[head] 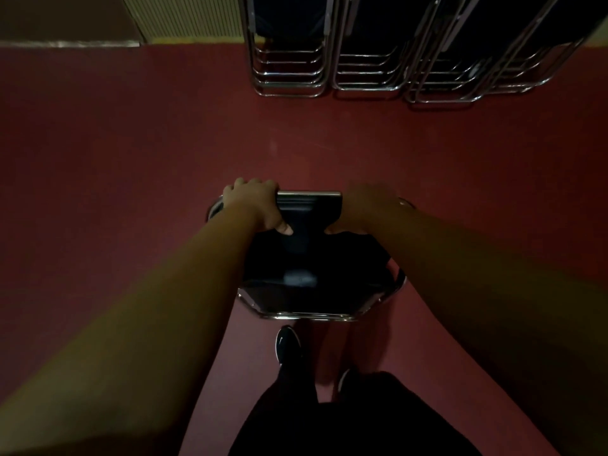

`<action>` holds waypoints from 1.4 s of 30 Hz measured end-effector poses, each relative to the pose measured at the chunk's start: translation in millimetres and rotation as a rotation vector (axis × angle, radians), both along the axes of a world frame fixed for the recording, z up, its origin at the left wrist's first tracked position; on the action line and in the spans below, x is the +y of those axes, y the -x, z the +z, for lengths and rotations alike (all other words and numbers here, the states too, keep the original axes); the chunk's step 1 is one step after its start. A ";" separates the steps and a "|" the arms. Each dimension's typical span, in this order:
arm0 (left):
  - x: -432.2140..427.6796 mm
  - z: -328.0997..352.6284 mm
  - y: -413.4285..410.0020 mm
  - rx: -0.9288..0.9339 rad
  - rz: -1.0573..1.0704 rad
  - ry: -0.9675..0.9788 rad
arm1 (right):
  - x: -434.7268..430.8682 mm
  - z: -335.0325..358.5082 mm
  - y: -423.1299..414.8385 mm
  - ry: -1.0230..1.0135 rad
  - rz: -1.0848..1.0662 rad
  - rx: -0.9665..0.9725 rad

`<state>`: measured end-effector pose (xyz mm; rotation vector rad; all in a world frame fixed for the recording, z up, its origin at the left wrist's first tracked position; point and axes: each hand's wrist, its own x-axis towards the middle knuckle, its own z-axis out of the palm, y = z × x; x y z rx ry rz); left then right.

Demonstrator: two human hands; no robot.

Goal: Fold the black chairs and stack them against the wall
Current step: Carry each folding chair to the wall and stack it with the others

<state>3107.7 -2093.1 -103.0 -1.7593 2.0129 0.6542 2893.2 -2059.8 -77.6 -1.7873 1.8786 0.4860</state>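
My dark shoe [289, 345] stands just behind the black chair [306, 258], at its near chrome edge. My left hand [255, 202] and right hand [365, 205] each grip the chair's top corners, thumbs toward me. The right hand is blurred. Red floor [131, 143] lies open ahead to the folded chairs [378, 60] stacked at the wall [184, 18], tops cut off.
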 end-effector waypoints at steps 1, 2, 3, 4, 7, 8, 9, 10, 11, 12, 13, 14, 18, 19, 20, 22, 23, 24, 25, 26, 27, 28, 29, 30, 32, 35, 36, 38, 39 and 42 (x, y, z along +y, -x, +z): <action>-7.9 -1.2 -6.2 -0.001 0.023 -0.019 | -8.4 0.7 -6.8 0.000 0.014 -0.007; -14.4 -2.2 -10.9 -0.005 0.042 -0.039 | -14.9 2.1 -11.8 0.000 0.024 -0.017; -21.5 -3.6 -15.5 -0.011 0.063 -0.066 | -22.8 1.7 -16.3 -0.002 0.032 -0.024; -28.9 -5.8 -19.2 -0.016 0.082 -0.085 | -31.9 0.7 -19.2 -0.002 0.046 -0.024; -47.9 -10.7 -23.7 -0.022 0.122 -0.108 | -58.3 -3.0 -24.2 -0.032 0.083 0.007; -54.8 -12.6 -22.7 -0.025 0.138 -0.116 | -68.1 -5.2 -23.7 -0.038 0.089 0.012; -61.1 -14.3 -20.6 -0.025 0.153 -0.125 | -76.8 -6.8 -21.9 -0.041 0.097 0.013; -64.3 -15.3 -18.6 -0.027 0.164 -0.129 | -83.4 -8.5 -19.9 -0.048 0.103 0.010; -72.3 -18.1 -12.6 -0.031 0.175 -0.128 | -95.1 -11.7 -13.6 -0.062 0.106 0.011; -76.5 -20.1 -9.5 -0.035 0.175 -0.122 | -102.3 -14.1 -9.2 -0.075 0.107 0.015; -82.5 -22.6 -4.2 -0.042 0.175 -0.117 | -110.6 -16.8 -4.6 -0.099 0.107 0.020; -88.8 -24.5 3.1 -0.051 0.176 -0.121 | -120.2 -20.6 2.8 -0.131 0.110 0.026; -122.4 -30.3 44.0 -0.101 0.217 -0.175 | -168.5 -38.2 40.7 -0.252 0.127 -0.007; -131.3 -29.8 52.6 -0.109 0.229 -0.183 | -178.9 -41.5 49.1 -0.273 0.143 -0.020; -142.6 -28.1 62.2 -0.117 0.238 -0.183 | -191.8 -43.3 58.1 -0.287 0.165 -0.022; -165.8 -21.5 80.7 -0.128 0.231 -0.201 | -213.7 -44.7 78.4 -0.310 0.204 -0.047; -179.4 -16.2 90.6 -0.131 0.223 -0.199 | -224.8 -44.9 89.1 -0.316 0.209 -0.059; -192.0 -10.9 99.1 -0.137 0.214 -0.192 | -234.7 -45.3 98.9 -0.314 0.213 -0.084; -206.2 -4.4 108.9 -0.144 0.207 -0.186 | -246.1 -42.5 109.7 -0.301 0.212 -0.106; -219.6 1.2 118.4 -0.151 0.201 -0.168 | -258.6 -40.4 120.8 -0.279 0.219 -0.121; -236.6 9.4 130.0 -0.157 0.196 -0.149 | -275.5 -34.7 134.1 -0.249 0.231 -0.127; -248.4 14.6 134.4 -0.158 0.197 -0.130 | -287.7 -32.1 140.4 -0.217 0.245 -0.145; -263.7 22.3 143.7 -0.158 0.194 -0.110 | -303.2 -26.5 151.3 -0.186 0.254 -0.150; -277.9 27.8 152.1 -0.155 0.192 -0.080 | -318.4 -21.2 161.5 -0.146 0.264 -0.152; -304.3 38.3 168.1 -0.149 0.195 -0.023 | -347.1 -10.5 179.1 -0.063 0.278 -0.130; -334.7 47.6 191.1 -0.139 0.176 0.065 | -379.7 1.9 199.3 0.051 0.289 -0.051; -343.9 48.5 199.0 -0.130 0.168 0.090 | -389.3 3.8 205.8 0.068 0.276 -0.028; -360.6 46.1 213.0 -0.115 0.142 0.135 | -406.4 3.1 218.7 0.064 0.234 -0.026; -368.3 44.2 219.7 -0.114 0.120 0.158 | -413.2 1.0 225.2 0.051 0.209 -0.043; -394.0 36.9 231.9 -0.125 0.082 0.193 | -430.6 -3.2 236.4 0.026 0.147 -0.059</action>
